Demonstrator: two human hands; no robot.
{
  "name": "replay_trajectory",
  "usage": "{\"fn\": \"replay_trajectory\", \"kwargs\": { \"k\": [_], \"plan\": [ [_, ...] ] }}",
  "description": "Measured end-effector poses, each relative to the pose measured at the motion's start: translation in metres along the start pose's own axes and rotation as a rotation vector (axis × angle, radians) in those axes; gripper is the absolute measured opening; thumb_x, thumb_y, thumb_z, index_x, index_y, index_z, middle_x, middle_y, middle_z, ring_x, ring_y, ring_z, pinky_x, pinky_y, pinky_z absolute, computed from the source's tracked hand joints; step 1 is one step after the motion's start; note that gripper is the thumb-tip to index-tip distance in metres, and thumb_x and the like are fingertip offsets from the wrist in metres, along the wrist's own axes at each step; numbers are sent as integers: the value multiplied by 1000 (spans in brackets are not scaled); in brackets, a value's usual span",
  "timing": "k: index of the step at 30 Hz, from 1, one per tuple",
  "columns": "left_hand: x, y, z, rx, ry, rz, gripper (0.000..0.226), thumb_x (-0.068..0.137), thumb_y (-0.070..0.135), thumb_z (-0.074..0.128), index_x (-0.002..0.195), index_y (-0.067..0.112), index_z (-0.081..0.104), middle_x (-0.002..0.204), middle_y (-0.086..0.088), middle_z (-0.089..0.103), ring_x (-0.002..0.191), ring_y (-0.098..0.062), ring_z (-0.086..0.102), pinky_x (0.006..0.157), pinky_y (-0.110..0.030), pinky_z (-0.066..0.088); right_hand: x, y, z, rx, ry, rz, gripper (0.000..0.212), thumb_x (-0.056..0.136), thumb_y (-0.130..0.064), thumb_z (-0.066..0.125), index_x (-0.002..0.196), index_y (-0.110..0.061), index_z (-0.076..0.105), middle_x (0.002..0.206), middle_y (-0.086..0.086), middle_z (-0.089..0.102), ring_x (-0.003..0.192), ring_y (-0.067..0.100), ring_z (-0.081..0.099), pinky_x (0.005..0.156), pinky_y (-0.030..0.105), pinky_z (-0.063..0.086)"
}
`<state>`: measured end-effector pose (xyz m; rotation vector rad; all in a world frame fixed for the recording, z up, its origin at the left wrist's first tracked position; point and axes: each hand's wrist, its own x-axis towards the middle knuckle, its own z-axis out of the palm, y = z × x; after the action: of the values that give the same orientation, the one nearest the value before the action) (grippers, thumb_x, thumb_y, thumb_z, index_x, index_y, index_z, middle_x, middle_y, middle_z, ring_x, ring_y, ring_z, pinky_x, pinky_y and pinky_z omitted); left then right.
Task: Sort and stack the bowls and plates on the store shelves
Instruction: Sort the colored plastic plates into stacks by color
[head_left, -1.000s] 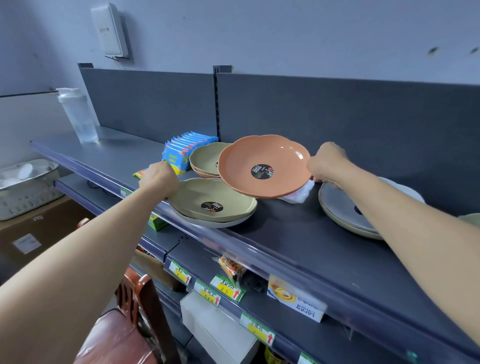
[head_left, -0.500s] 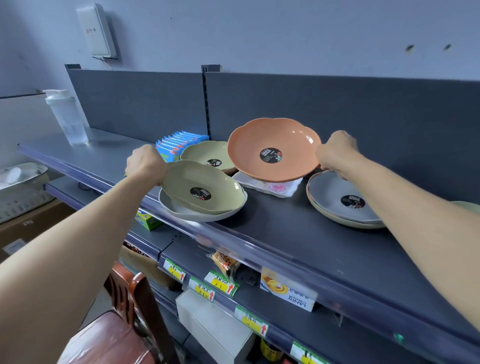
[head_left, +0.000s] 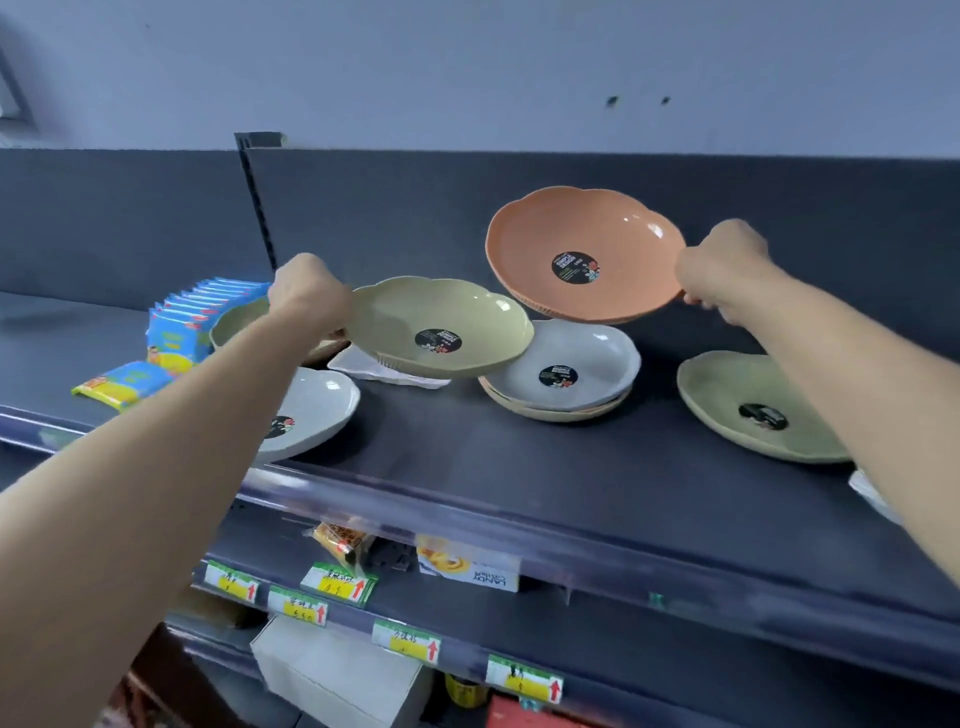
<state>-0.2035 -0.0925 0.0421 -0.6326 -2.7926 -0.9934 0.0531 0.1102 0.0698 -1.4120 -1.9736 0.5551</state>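
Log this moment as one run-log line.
left hand: holds green plate aloft | right hand: holds orange plate aloft | grey plate stack: on shelf beneath

Both bare arms reached forward and up, elbows nearly straight. Left hand (head_left: 310, 297) was closed in a fist-like grip, knuckles up. Right hand (head_left: 723, 267) was likewise closed, fingers (head_left: 698, 300) curled underneath.
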Motion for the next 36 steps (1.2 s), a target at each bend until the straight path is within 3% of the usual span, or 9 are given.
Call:
{"fn": "replay_trajectory", "kwargs": {
  "k": [3, 7, 11, 16, 20, 27, 31, 34, 36],
  "plan": [
    [-14, 39, 23, -9, -97, 52, 30, 78, -5, 47, 52, 9, 39, 52, -6, 46, 50, -23, 47, 32, -15, 33, 4, 34, -35, -10, 64, 74, 14, 85, 2, 41, 94, -1, 51, 78, 18, 60, 57, 24, 49, 50, 28, 41],
    [-38, 92, 55, -106, -213, 138, 28, 80, -2, 47, 55, 8, 40, 52, -7, 47, 46, -22, 46, 37, -20, 36, 7, 76, -77, -21, 141, 165, 39, 87, 3, 40, 125, 7, 50, 70, 15, 56, 60, 24, 50, 62, 33, 45],
    [-72, 142, 89, -201, -333, 207, 30, 81, -2, 46, 56, 10, 38, 54, -8, 48, 49, -24, 52, 25, -12, 34, 7, 114, -111, -46, 219, 232, 31, 88, 2, 42, 116, 2, 55, 68, 13, 54, 61, 24, 52, 61, 34, 47],
    [-107, 189, 131, -311, -462, 221, 26, 84, -4, 45, 61, 7, 42, 59, -10, 50, 65, -35, 63, 65, -38, 59, 4, 151, -145, -87, 235, 309, 13, 84, 1, 43, 75, -1, 53, 67, 14, 57, 48, 20, 47, 43, 24, 36],
    [-129, 210, 155, -311, -566, 211, 28, 86, -4, 39, 60, 8, 40, 56, -11, 50, 48, -25, 55, 33, -18, 44, 4, 173, -161, -136, 214, 344, 19, 83, 3, 45, 65, -2, 51, 63, 12, 54, 49, 21, 46, 44, 24, 35],
    [-141, 218, 195, -314, -622, 186, 30, 86, -5, 42, 60, 8, 42, 70, -17, 59, 69, -33, 62, 70, -37, 58, 6, 194, -163, -136, 179, 338, 20, 83, 3, 43, 65, -3, 48, 62, 11, 52, 49, 20, 43, 46, 23, 35],
    [-140, 211, 193, -181, -520, 223, 46, 81, 1, 53, 50, 16, 24, 51, -2, 30, 46, -19, 25, 43, -20, 27, 10, 196, -152, -100, 143, 308, 17, 83, 3, 42, 70, -2, 51, 66, 13, 54, 52, 21, 44, 48, 24, 36],
    [-127, 204, 186, -133, -469, 306, 38, 85, 5, 57, 52, 12, 39, 66, -10, 57, 59, -25, 52, 59, -31, 55, 15, 191, -139, -84, 83, 283, 19, 83, 2, 40, 68, -1, 52, 66, 16, 57, 52, 23, 45, 49, 24, 37],
    [-116, 194, 176, -121, -413, 289, 31, 85, 3, 55, 58, 11, 42, 78, -13, 60, 69, -28, 56, 60, -35, 56, 18, 185, -129, -100, 37, 260, 20, 82, 1, 41, 67, 0, 53, 64, 17, 57, 49, 23, 44, 48, 24, 34]
  ]
}}
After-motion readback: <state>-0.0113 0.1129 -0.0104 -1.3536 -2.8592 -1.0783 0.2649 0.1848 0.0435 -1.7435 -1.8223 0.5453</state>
